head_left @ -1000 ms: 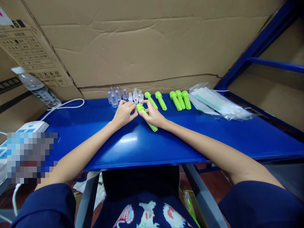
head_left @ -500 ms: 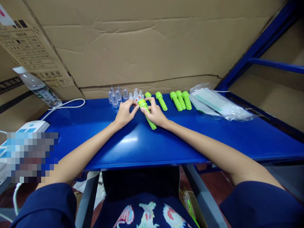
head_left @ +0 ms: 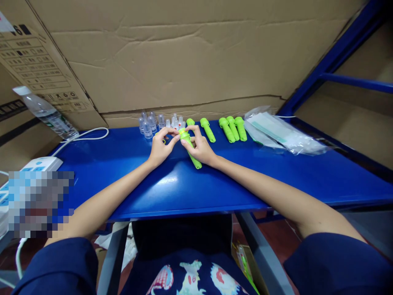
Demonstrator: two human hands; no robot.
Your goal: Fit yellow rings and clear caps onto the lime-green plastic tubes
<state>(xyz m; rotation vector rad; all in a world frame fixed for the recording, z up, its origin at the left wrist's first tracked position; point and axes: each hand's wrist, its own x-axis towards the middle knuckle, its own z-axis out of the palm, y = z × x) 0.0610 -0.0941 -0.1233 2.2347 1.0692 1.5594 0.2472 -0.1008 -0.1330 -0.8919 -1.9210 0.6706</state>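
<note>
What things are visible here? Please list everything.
Held tube: one, lime green, centre
Other tubes: five, green, far edge
Domes: about six, clear, left of the tubes
Capsules: several, white-clear, right of the domes
Plastic bag: one, clear, right of the tubes
Bottle: one, clear, white cap, far left
Power strip: one, white and blue, left edge
Cable loop: one, white, by the bottle
Cardboard: several panels, brown, background
Metal frame: one, blue, right
Table: one, blue, centre
Sleeves: two, navy, bottom corners
Left hand: one, bare, at the held tube's top
Right hand: one, bare, around the held tube
</note>
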